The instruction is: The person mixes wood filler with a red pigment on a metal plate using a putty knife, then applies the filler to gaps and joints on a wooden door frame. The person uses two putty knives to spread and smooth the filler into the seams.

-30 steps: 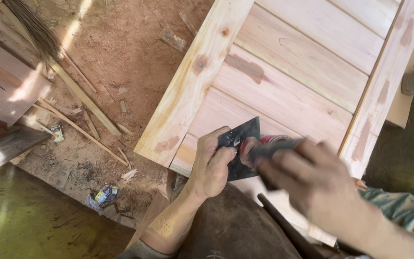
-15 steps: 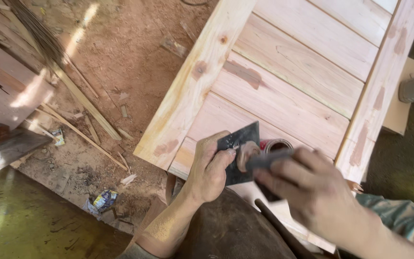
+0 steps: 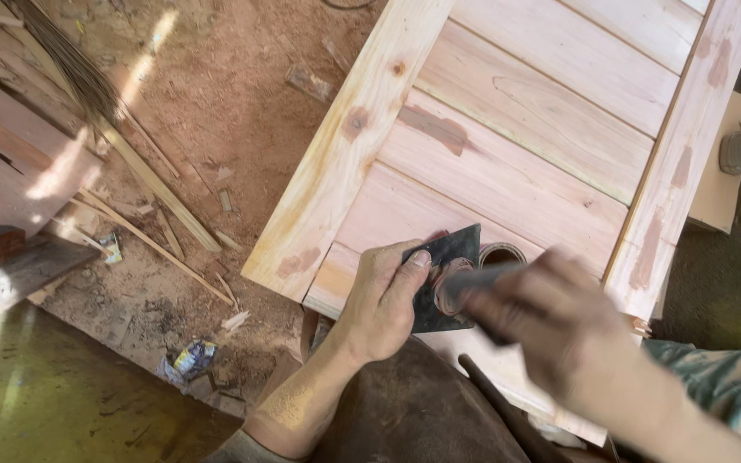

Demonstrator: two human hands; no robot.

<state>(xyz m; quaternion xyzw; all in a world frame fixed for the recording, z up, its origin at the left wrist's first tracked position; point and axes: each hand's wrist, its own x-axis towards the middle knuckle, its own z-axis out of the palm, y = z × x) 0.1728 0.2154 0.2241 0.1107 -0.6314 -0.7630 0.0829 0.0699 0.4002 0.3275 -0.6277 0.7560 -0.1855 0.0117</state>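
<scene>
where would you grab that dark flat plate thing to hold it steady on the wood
Grip the dark plate by its left edge, coming from the left, probably with the thumb laid along the top as the left hand does. It is flat and thin, its right half is smeared with filler and taken up by the blurred right hand, so the left edge is free.

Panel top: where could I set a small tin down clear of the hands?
The boards between the left rail and right rail, up past the filler patch, are bare. Nearer is crowded: left hand holds the dark plate, and the blurred right hand sits beside the tin.
</scene>
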